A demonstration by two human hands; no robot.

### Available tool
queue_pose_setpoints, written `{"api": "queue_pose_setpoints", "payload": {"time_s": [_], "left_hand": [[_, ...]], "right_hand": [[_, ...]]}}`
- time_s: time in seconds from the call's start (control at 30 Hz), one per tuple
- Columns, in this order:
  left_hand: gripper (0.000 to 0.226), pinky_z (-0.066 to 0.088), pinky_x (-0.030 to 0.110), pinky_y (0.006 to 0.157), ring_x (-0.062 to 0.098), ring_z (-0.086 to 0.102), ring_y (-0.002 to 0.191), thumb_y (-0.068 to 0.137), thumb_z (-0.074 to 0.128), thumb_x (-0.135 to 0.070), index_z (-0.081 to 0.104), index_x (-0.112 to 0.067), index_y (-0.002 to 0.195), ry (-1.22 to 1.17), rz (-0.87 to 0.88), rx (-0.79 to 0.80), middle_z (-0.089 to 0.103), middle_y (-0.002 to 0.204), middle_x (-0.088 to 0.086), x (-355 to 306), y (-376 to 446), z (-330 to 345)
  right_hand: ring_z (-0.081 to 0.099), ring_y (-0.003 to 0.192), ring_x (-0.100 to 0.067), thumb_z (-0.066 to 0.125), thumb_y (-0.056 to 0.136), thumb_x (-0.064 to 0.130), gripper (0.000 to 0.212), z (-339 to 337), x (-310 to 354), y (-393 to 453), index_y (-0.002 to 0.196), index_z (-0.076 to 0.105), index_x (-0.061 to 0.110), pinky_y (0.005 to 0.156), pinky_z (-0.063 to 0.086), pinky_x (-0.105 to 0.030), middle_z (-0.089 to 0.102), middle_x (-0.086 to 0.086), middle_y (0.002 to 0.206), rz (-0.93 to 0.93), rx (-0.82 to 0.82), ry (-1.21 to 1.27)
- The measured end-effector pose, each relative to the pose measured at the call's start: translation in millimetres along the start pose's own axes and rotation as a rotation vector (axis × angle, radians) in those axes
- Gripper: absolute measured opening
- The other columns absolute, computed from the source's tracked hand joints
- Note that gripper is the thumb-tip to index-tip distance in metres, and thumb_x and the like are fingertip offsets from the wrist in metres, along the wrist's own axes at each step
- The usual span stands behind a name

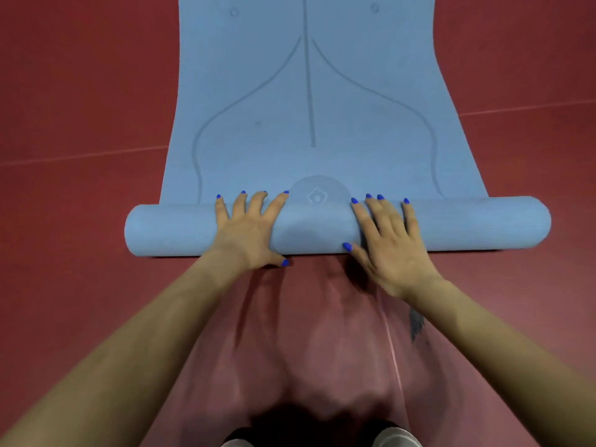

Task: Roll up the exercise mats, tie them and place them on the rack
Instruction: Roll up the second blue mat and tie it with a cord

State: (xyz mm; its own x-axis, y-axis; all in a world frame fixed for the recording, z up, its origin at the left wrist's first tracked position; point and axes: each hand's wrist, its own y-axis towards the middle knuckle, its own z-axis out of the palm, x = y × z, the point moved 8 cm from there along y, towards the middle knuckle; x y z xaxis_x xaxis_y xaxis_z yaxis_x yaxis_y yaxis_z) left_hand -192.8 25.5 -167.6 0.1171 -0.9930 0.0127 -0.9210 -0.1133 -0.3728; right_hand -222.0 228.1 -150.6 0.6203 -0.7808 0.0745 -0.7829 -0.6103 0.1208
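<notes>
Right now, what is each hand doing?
Left hand: open, fingers spread, pressing on the rolled part of the blue mat.
Right hand: open, pressing on the same roll.

Legible text, numerals, brand names: none in view.

Marks present: pale blue textured foam exercise mat (309,108), partly rolled, bears a small emblem (317,197) inside a debossed half-round patch at the roll's edge; its form is a pointed outline around a dot, with no lettering. Thin alignment lines and two small circular marks are also printed on it, without characters.
</notes>
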Motion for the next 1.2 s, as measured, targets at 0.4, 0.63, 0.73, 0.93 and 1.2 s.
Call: {"api": "queue_pose_setpoints", "payload": {"time_s": [0.4,0.63,0.73,0.93,1.2], "left_hand": [[0.119,0.005,0.055,0.114,0.033,0.01,0.145,0.076,0.068,-0.057,-0.021,-0.026,0.149,0.155,0.081,-0.111,0.012,0.156,0.014,3,15,-14],[0.105,0.03,0.045,0.104,0.028,0.041,0.123,0.071,0.069,-0.06,0.007,-0.03,0.15,0.213,0.085,-0.047,0.042,0.132,0.007,4,34,-24],[0.1,0.036,0.039,0.094,0.026,0.05,0.115,0.069,0.066,-0.065,0.014,-0.033,0.147,0.237,0.122,-0.09,0.049,0.125,0.002,4,31,-29],[0.089,0.04,0.033,0.077,0.023,0.063,0.096,0.064,0.064,-0.07,0.03,-0.034,0.137,0.213,0.228,-0.109,0.059,0.106,-0.002,-3,11,-37],[0.088,0.046,0.024,0.044,0.021,0.063,0.051,0.036,0.081,-0.064,0.069,-0.017,0.11,0.047,0.438,-0.221,0.063,0.067,-0.002,-34,-82,2]], "right_hand": [[0.015,0.142,-0.02,0.077,0.061,0.061,0.121,10,-23,54,0.151,0.003,0.027,0.116,0.003,-0.041,0.022,0.002,0.151,0.039,0.429,0.004],[0.034,0.13,-0.027,0.079,0.063,0.053,0.115,15,-26,67,0.149,0.01,0.024,0.116,0.014,-0.04,0.039,-0.008,0.134,0.062,0.45,-0.077],[0.039,0.122,-0.027,0.079,0.063,0.05,0.107,13,-25,67,0.146,0.016,0.023,0.11,0.023,-0.037,0.042,-0.007,0.128,0.044,0.45,-0.096],[0.047,0.108,-0.027,0.074,0.068,0.044,0.084,-4,-11,55,0.136,0.03,0.022,0.094,0.035,-0.034,0.05,-0.005,0.12,-0.025,0.468,-0.063],[0.057,0.065,-0.028,0.081,0.03,0.049,0.092,-7,9,-47,0.114,0.061,0.018,0.063,0.048,-0.034,0.062,-0.003,0.078,-0.02,0.399,-0.033]]}}
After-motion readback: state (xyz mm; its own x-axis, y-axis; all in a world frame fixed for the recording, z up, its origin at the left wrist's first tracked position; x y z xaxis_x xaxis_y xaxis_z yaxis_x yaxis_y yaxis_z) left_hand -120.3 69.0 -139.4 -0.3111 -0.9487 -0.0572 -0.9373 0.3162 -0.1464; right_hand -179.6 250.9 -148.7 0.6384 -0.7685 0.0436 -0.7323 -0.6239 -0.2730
